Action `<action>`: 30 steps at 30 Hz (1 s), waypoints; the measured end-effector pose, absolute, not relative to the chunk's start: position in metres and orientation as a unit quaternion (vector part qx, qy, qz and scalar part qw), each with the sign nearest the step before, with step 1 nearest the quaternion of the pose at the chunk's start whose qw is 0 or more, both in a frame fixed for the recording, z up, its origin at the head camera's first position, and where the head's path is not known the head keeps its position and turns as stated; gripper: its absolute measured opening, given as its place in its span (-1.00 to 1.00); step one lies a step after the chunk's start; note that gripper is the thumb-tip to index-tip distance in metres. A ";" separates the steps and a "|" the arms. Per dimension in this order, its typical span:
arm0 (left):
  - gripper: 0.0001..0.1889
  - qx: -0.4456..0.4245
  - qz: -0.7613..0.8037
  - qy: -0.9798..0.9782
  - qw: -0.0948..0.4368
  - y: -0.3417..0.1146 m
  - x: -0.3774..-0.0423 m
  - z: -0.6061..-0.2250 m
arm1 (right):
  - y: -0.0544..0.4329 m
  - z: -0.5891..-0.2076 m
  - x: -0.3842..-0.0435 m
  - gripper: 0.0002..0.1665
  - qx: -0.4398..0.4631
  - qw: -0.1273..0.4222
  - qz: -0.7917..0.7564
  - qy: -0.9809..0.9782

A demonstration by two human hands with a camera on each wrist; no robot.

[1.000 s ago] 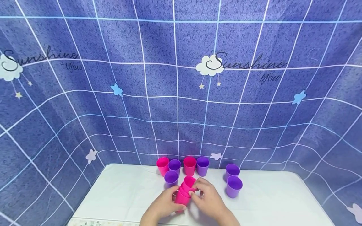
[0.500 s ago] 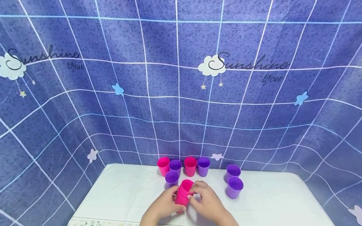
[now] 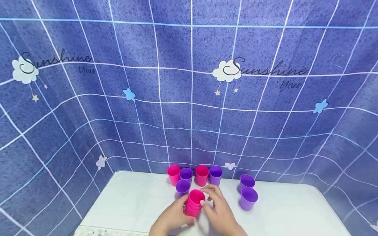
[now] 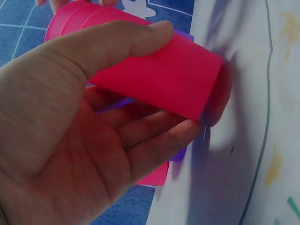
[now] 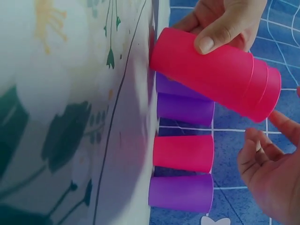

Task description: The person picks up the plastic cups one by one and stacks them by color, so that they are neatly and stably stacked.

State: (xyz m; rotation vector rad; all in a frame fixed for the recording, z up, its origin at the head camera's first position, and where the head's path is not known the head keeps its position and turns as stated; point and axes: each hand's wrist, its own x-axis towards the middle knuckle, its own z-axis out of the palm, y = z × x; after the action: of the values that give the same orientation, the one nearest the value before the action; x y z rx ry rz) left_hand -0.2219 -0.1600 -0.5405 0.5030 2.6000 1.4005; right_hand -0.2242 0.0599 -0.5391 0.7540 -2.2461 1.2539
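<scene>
A nested stack of pink cups point(image 3: 193, 208) tilts slightly above the white table, several rims showing at its top. My left hand point(image 3: 172, 214) grips it low down; in the left wrist view the thumb presses one side and the fingers curl behind. Beside the top rim is my right hand point(image 3: 220, 209), its fingers loosely bent and apart. In the right wrist view the right hand point(image 5: 276, 178) has nothing in its palm, and one finger is close to the rim; whether it touches cannot be told.
Behind the stack stand a pink cup point(image 3: 174, 174), a purple cup point(image 3: 186, 174), another pink cup point(image 3: 202, 175) and more purple cups. Two purple cups point(image 3: 248, 198) stand to the right. A blue gridded curtain point(image 3: 189, 98) hangs behind the white table point(image 3: 283, 209).
The uppermost pink cup has gone down into the stack, so the rims sit closer together. My right fingers have loosened from it. The head view has shifted slightly.
</scene>
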 end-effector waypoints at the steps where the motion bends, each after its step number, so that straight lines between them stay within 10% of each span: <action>1: -0.25 0.168 0.465 0.866 0.071 -0.160 -0.222 -0.540 | 0.060 -0.540 -0.225 -0.58 0.269 0.228 0.456 -0.817; 30: -0.34 0.171 0.474 0.859 0.089 -0.168 -0.217 -0.549 | 0.049 -0.540 -0.285 -0.19 0.211 0.154 0.407 -0.875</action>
State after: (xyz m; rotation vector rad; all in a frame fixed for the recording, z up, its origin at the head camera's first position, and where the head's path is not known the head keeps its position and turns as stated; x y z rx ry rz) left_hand -0.2172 -0.1679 -0.5486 0.5078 2.5551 1.4112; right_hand -0.2849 0.0494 -0.5401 0.6055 -2.5091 1.1683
